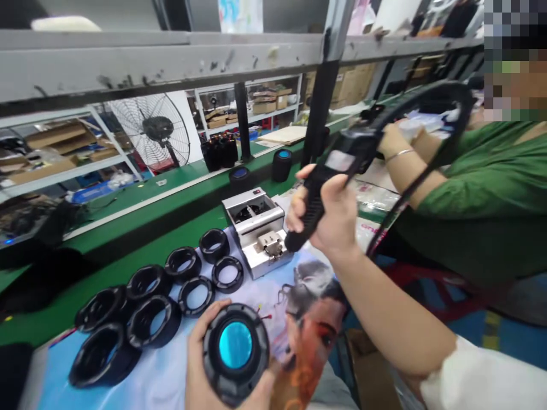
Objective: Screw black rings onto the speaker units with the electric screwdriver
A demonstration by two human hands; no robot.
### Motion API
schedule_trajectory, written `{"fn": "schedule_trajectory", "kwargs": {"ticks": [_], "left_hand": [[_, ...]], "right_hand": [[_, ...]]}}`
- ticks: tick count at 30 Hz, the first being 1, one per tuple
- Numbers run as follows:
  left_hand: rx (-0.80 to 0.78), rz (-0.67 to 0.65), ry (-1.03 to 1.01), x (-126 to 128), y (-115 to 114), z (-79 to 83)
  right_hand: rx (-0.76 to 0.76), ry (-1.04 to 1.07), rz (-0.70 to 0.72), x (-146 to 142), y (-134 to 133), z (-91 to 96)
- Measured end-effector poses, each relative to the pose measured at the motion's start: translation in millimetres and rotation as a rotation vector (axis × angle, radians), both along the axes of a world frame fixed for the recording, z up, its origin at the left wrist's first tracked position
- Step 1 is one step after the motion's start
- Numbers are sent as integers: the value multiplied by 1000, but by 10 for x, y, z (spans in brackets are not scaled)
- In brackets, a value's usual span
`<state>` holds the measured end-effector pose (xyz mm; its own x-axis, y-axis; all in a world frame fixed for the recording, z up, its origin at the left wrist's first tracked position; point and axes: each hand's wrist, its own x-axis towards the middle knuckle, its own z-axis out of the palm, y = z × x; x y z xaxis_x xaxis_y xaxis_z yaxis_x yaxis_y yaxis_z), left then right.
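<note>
The left hand (197,364) is gripping a round black part (213,354) low in the view, over the near edge of the bench, with fingers and thumb curling around its sides and its blue disc (235,345) facing up. The right hand (337,213) is closing firmly around a black handheld tool (315,206), raised above the bench and tilting, its lower end showing close to the right corner of a silver box (267,263); whether these 2 are touching, I cannot tell. A black cable (464,122) is arching from the tool's upper end and running down past the right forearm. To the left of the silver box, 8 black rings (161,331) are lying in 2 slanting rows on a printed sheet (164,376), which is covering part of the green bench (171,219). Behind the box, 2 black cylinders with blue tops (282,168) are standing upright near the bench's raised edge. A large fan (157,128) is standing farther back, beside shelves (70,171) that are holding cardboard boxes. At the right, a co-worker in a green top (504,176) is sitting close by, reaching both arms over the bench.
</note>
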<state>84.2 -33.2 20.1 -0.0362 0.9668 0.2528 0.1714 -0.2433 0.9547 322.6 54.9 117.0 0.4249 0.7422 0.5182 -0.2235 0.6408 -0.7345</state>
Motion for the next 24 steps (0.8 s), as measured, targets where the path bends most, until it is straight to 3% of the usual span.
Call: {"fn": "schedule_trajectory", "kwargs": {"ticks": [5,16,19,24], "left_hand": [[-62,-127,34,344,202,122],[-94,-112,79,327,203,163],[-107,-130,68,347,195,198],[-133,-136,73,344,182,204]], "right_hand": [[-3,-53,115,-140,269,-138],[-115,-79,279,-98,251,-257],[-123,-6,288,-95,138,-92],[-30,-10,300,-213,-181,532]]}}
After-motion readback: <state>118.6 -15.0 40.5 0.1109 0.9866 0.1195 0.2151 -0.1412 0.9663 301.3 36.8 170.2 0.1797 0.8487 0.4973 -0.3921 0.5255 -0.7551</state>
